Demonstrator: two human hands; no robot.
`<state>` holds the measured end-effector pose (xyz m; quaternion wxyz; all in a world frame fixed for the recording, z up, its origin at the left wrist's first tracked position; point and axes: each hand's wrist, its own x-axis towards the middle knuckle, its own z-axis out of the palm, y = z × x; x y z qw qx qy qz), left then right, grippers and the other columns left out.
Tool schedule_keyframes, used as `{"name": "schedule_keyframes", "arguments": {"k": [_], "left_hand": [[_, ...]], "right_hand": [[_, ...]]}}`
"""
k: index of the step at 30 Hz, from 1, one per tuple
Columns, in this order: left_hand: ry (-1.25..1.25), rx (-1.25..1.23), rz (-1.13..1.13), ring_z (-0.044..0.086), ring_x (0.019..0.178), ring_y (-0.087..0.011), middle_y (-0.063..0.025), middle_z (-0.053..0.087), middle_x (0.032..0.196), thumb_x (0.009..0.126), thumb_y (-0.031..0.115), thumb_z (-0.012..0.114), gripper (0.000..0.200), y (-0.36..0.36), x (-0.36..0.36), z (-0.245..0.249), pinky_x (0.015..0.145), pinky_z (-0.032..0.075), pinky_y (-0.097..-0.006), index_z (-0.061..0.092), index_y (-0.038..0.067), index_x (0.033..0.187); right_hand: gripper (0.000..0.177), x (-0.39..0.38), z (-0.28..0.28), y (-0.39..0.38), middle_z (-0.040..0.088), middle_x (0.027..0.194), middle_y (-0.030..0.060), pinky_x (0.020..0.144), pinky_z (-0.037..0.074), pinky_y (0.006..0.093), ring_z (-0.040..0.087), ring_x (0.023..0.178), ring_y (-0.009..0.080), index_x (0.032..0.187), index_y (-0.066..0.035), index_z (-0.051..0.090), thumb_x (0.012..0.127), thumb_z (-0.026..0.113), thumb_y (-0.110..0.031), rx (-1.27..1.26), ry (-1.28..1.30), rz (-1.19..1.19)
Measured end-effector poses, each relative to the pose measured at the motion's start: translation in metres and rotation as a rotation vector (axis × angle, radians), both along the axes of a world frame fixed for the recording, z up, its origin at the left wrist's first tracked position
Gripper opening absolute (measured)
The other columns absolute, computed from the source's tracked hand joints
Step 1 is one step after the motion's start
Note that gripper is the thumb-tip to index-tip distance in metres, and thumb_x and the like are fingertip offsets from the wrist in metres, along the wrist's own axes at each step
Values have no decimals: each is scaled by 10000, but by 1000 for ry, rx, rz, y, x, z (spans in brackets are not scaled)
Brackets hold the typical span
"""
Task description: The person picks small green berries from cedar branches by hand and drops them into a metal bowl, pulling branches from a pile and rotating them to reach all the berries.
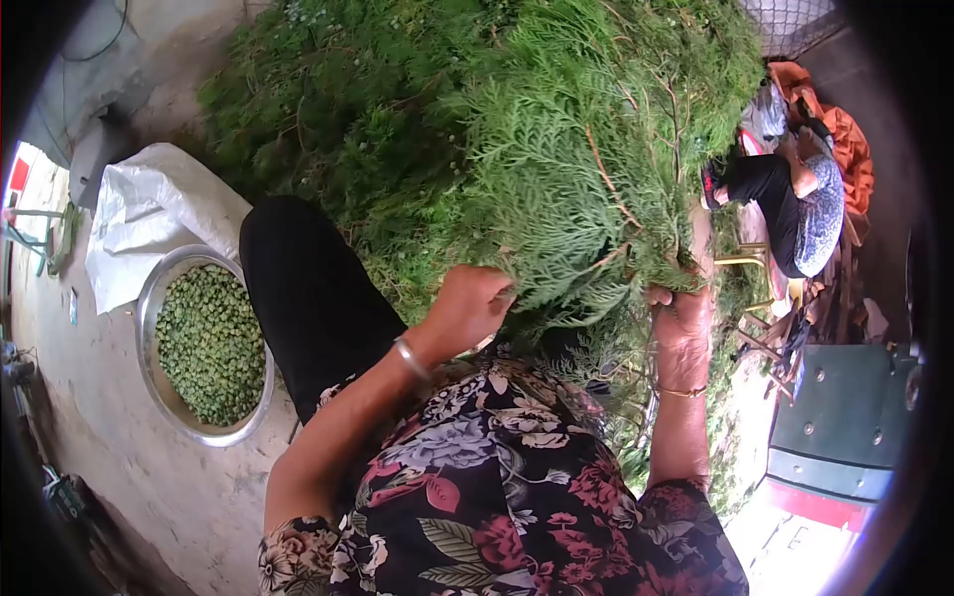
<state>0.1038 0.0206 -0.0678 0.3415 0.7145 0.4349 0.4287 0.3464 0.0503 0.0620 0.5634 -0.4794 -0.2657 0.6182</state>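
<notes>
A flat green cypress branch (586,199) with brown stems spreads out before me. My right hand (681,313) is closed around its lower end, fingers wrapped at the stem. At the leaf tips on the branch's left side is my left hand (469,300), its fingers curled together in a pinch. Whatever lies between those fingertips is hidden. Left of my knee, a metal basin (147,333) holds a heap of small green cones (209,343).
A big pile of cypress cuttings (338,119) lies ahead. A white woven sack (164,209) is beside the basin on the concrete floor (119,417). At right, another person (810,214) sits near orange cloth (845,129); a dark green panel (840,407) stands nearer.
</notes>
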Motion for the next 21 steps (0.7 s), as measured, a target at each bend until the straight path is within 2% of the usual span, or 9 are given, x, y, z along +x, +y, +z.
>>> {"name": "schedule_keyframes", "arguments": {"k": [3,5,7,9,11,13,14,16,21], "left_hand": [[78,178,149,584,655,-322,-156,588,694,763,213,655,257,8,27,-18,659,465,-406,624,33,944],[42,-150,-44,467,1189,-285,-118,492,1314,789,333,678,568,12,38,-28,1009,326,-366,499,146,1295],[309,-311,-113,349,1290,-286,-111,354,1429,810,407,638,667,10,51,-30,1088,228,-390,399,144,1375],[437,188,-86,363,1280,-281,-115,368,1420,818,411,628,646,12,74,-98,1097,225,-435,407,149,1366],[70,-29,-138,375,1270,-275,-103,361,1428,868,386,569,560,7,77,-114,1108,204,-453,419,160,1358],[-892,-620,-224,402,1248,-265,-98,433,1379,926,298,487,400,-7,76,-148,1110,214,-417,504,143,1295],[-27,-177,-159,422,1239,-234,-104,518,1296,961,224,397,352,-9,38,-49,1105,220,-377,545,79,1245],[-66,-263,-278,440,1221,-228,-103,548,1258,952,188,412,333,-16,13,-3,1091,244,-362,563,60,1221],[-674,-985,-241,558,1035,-180,-79,629,1086,841,74,583,289,-21,6,125,944,410,-313,610,-2,1119]], "right_hand": [[47,13,-15,3,602,904,77,462,358,247,456,552,140,853,-151,539,877,575,-131,24,133,51],[74,13,-21,1,599,916,88,466,369,247,492,595,157,846,-139,534,868,604,-146,-10,124,19],[80,1,-19,-8,594,949,100,468,386,258,533,646,159,836,-112,535,847,611,-91,-15,-88,-82],[136,-10,-18,-5,598,863,104,463,395,264,546,635,147,741,-77,503,824,600,-30,-75,-214,-138],[245,-10,-20,-6,599,738,85,452,390,261,553,593,140,635,-81,436,794,597,12,17,-420,67],[247,-9,-22,-7,562,692,55,458,373,258,505,580,120,630,-72,458,779,655,-78,66,-536,103],[290,-10,-23,-7,524,647,25,464,355,256,458,566,100,626,-62,481,765,712,-168,113,-655,147],[473,-18,-12,-10,439,596,-17,480,331,276,362,574,88,640,-13,532,687,803,-398,180,-926,226],[556,-26,-6,-9,525,654,31,564,419,327,462,633,138,790,59,573,706,770,-454,59,-1141,419]]}}
